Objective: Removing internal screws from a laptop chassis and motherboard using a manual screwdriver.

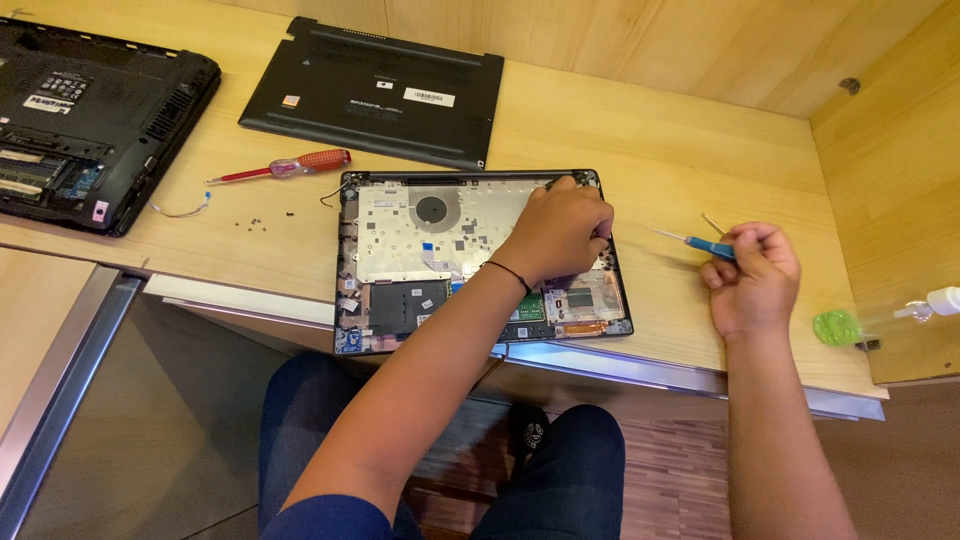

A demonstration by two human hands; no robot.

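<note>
An opened laptop base (400, 255) lies on the wooden desk (640, 140) with its inner metal shield, fan opening and small boards showing. My left hand (558, 232) reaches across it and rests on its upper right corner, fingers curled down onto the parts there; what the fingertips pinch is hidden. A black band circles that wrist. My right hand (752, 280) hovers to the right of the laptop, closed around a small blue-handled screwdriver (700, 243) whose thin tip points left.
A red-handled screwdriver (290, 166) and several tiny screws (255, 221) lie left of the laptop. The removed black bottom cover (375, 90) sits behind it. Another opened black laptop (85, 120) is far left. A green-capped bottle (870, 322) lies at the right edge.
</note>
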